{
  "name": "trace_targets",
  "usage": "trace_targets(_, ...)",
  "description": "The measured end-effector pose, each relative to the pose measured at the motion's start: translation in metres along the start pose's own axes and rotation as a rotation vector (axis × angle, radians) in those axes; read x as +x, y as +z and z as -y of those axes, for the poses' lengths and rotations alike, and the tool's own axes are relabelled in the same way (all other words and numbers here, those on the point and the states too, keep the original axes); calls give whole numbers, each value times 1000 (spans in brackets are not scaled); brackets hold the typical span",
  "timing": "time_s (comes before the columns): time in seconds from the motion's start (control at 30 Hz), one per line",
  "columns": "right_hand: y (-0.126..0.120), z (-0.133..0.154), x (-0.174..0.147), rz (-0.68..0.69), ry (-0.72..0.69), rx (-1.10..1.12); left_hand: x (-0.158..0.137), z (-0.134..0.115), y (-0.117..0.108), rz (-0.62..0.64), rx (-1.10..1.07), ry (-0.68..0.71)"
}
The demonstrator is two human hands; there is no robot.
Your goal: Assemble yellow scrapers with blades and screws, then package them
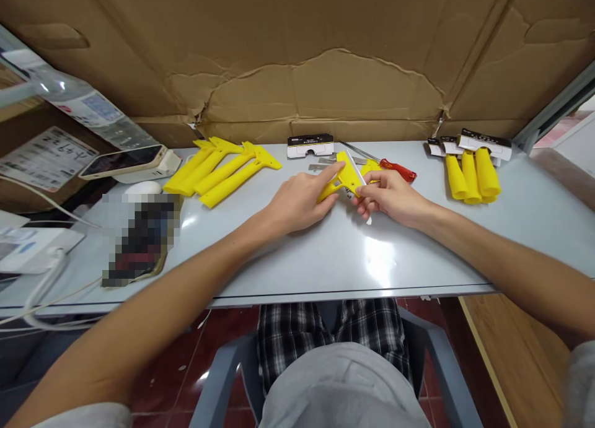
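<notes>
My left hand [297, 199] is closed round the handle of a yellow scraper [348, 173], its index finger stretched along the flat head. A thin white strip [356, 170] runs along the head's edge. My right hand [393, 196] pinches that strip at the head's near corner; its lower end sticks out below the fingers. Just behind the hands lie flat metal blades [320, 166], a screwdriver [398, 169] with a red handle, and another yellow piece [370, 167], partly hidden. What the right fingertips cover underneath is hidden.
Several yellow scrapers [232, 175] lie at left; yellow tube-shaped handles [471, 179] with black-and-white boxes [486, 144] are at right. One more box [310, 146] stands against the cardboard [325, 93]. A phone [125, 161], bottle [88, 100] and cables [37, 304] occupy the left side.
</notes>
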State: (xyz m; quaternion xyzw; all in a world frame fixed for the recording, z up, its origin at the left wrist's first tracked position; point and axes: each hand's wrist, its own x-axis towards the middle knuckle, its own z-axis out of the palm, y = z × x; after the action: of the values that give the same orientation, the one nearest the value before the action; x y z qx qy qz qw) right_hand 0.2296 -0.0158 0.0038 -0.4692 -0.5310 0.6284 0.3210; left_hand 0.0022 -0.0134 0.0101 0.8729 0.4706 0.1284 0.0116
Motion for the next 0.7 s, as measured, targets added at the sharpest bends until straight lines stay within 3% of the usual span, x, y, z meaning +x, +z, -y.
trace_targets(0.7, -2, 0, 0, 9, -6, 35, 1, 3, 3, -55, -29, 7)
